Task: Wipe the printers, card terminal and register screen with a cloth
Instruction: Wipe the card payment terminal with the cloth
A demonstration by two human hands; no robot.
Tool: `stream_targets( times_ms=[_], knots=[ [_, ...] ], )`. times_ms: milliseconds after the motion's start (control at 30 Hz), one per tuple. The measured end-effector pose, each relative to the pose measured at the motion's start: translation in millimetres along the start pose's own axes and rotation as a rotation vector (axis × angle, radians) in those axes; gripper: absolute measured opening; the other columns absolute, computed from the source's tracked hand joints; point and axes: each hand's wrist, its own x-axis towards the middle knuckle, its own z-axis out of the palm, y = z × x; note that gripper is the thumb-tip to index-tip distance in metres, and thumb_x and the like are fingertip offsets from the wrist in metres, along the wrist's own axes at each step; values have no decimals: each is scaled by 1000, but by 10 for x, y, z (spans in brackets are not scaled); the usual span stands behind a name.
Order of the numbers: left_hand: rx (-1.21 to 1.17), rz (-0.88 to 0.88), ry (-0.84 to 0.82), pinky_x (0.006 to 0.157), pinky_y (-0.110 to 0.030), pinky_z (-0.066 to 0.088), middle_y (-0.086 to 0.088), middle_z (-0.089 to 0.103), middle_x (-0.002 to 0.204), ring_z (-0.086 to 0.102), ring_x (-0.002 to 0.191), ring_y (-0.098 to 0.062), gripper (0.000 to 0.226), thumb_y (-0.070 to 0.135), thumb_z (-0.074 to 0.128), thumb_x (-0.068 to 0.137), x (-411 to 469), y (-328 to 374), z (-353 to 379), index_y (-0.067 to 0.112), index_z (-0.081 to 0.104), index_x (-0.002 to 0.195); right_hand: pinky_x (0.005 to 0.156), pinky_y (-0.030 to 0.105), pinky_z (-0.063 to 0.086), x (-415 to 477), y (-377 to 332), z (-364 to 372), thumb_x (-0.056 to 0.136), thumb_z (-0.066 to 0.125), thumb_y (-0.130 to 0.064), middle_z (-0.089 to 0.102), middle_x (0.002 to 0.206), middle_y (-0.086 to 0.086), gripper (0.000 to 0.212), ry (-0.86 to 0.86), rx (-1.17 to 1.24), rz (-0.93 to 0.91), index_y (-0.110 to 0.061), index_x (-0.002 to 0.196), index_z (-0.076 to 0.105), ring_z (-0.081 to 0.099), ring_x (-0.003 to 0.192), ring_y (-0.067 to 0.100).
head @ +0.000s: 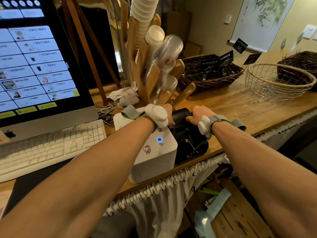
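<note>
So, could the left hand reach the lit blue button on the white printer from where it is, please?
Probably yes: the left hand rests on the black printer, and the blue button on the white printer lies uncovered beside that wrist.

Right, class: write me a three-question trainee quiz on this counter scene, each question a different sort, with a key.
1. True or false: both hands rest on the black printer.
2. Which glows on the white printer? A red bar; B blue ring; C green dot.
3. Fill in: the wire basket stands to the ____ of the printers.

Key: 1 true: left hand, right hand. 2 B. 3 right.
</note>
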Motion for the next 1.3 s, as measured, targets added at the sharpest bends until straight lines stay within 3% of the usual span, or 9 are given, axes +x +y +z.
stream_targets(
  times_ms=[167, 300, 500, 633, 800, 933, 1033, 1167, 1300],
  knots=[
    [26, 4, -32, 82, -31, 44, -15, 64, 111, 63, 104, -29, 36, 32, 59, 92, -25, -34, -14, 2, 60, 112, 64, 33, 50, -56, -16, -53, 86, 58, -38, 62, 82, 10, 28, -38, 5, 19, -10, 86, 58, 62, 76, 29],
    [-2, 21, 75, 97, -41, 43, -10, 62, 104, 60, 102, -28, 30, 36, 55, 92, -168, -168, -144, 9, 61, 105, 57, 31, 48, -216, -157, -348, 77, 61, -38, 59, 78, 9, 27, 147, 32, -1, -11, 78, 58, 59, 68, 28],
    [-135, -10, 288, 85, -41, 54, -13, 70, 98, 66, 91, -31, 26, 23, 54, 91, -580, -642, -512, 6, 72, 97, 65, 34, 49, -484, -1233, -554, 80, 58, -31, 64, 77, 7, 20, 178, 245, -388, -12, 78, 64, 61, 75, 25],
    [-115, -129, 343, 67, -40, 48, -16, 67, 84, 63, 77, -33, 23, 20, 56, 86, -990, -1428, -631, 2, 71, 89, 49, 25, 39, -554, -2229, -378, 76, 59, -35, 57, 61, 3, 25, 161, 259, -509, -17, 58, 57, 56, 62, 23],
    [-89, -312, 231, 78, -38, 55, -13, 72, 88, 66, 82, -29, 26, 28, 58, 92, -1563, -2624, -577, 6, 71, 87, 49, 26, 37, -574, -3342, 75, 77, 61, -42, 54, 63, 7, 35, 67, 230, -631, -7, 73, 64, 50, 57, 24],
    [-135, -464, 146, 58, -28, 48, -6, 66, 69, 56, 57, -19, 25, 26, 61, 91, -2183, -3822, -422, 14, 65, 70, 47, 27, 28, -738, -4412, 544, 85, 57, -39, 32, 52, 4, 39, -69, 150, -780, -14, 60, 40, 29, 48, 20],
    [-124, -576, 93, 58, -30, 45, 0, 63, 60, 54, 51, -14, 29, 30, 64, 87, -2627, -4572, -290, 18, 64, 61, 46, 27, 24, -946, -5245, 884, 85, 57, -34, 25, 52, 2, 42, -153, 98, -915, -17, 56, 31, 22, 47, 19],
    [-74, -697, 135, 66, -27, 42, -5, 70, 80, 61, 69, -22, 21, 36, 61, 81, -3265, -5436, -242, 20, 69, 69, 47, 28, 27, -1202, -6398, 1289, 79, 59, -31, 37, 56, 6, 31, -239, 104, -1026, -12, 60, 43, 34, 52, 23],
    [-95, -809, 229, 75, -30, 49, -6, 71, 94, 66, 90, -29, 21, 38, 62, 83, -3768, -6117, -273, 22, 73, 75, 54, 27, 39, -1423, -7272, 1520, 77, 60, -42, 54, 77, 3, 33, -169, 24, -1123, -12, 90, 66, 54, 71, 23]
  ],
)
